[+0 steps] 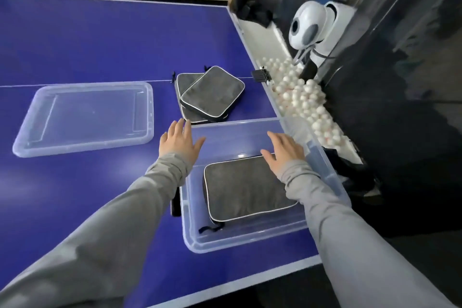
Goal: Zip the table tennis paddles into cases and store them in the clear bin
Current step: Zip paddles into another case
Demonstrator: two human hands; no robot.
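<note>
Neither hand grips anything: the left hand point(180, 142) is spread with straight fingers over the far left corner of the clear bin point(246, 240), and the right hand point(285, 152) reaches flat-fingered above the bin's far end, its thumb near the top edge of the grey case point(246, 189) lying inside. Whether the right fingers touch that case or the bin wall cannot be told. From the bin, at about eleven o'clock, two more grey cases point(211, 96) lie stacked on the blue table point(87, 40), the upper one tilted across the lower; the lower is largely covered. At about nine o'clock from the stack lies the clear lid point(85, 117), flat on the table. No brand, label or writing can be read on any case, bin or lid. A dark strap or handle point(175, 201) beside the bin's left wall is partly hidden by the left sleeve. At about two o'clock, off the table's edge, white balls point(303, 101) fill a trough below a white ball machine point(311, 25), whose base is lost in shadow.
</note>
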